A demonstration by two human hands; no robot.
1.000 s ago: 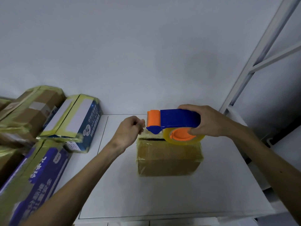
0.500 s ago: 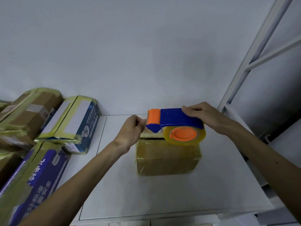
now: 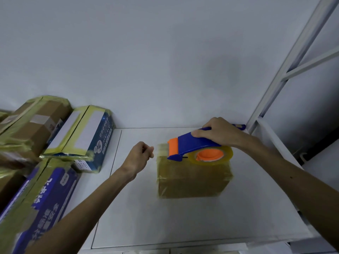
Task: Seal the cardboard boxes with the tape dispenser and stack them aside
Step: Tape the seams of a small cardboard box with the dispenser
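– White tabletop [image 3: 183,226] against a pale wall. Where's the box?
– The small brown cardboard box [image 3: 192,178], wrapped all over in yellowish clear tape, stands on that tabletop, about mid-surface.
– And the dispenser?
– The blue-and-orange plastic tape dispenser [image 3: 190,143] is held at the box's top, its roll of clear tape [image 3: 228,154] over the box's right half. The right hand [image 3: 218,132] is curled round the blue handle from above.
– The other hand?
– The left hand [image 3: 139,156] is just left of the box, thumb and fingers pinching the free end of a tape strip [image 3: 162,148] drawn from the orange front.
– Anything else?
– Well left of the box lies a blue-and-white printed carton [image 3: 86,136] bound in yellow tape. Farther left of the box is a taped brown carton [image 3: 34,125], and left and nearer, another blue printed carton [image 3: 36,198]. Right of the box stands a white metal shelf frame [image 3: 286,70].
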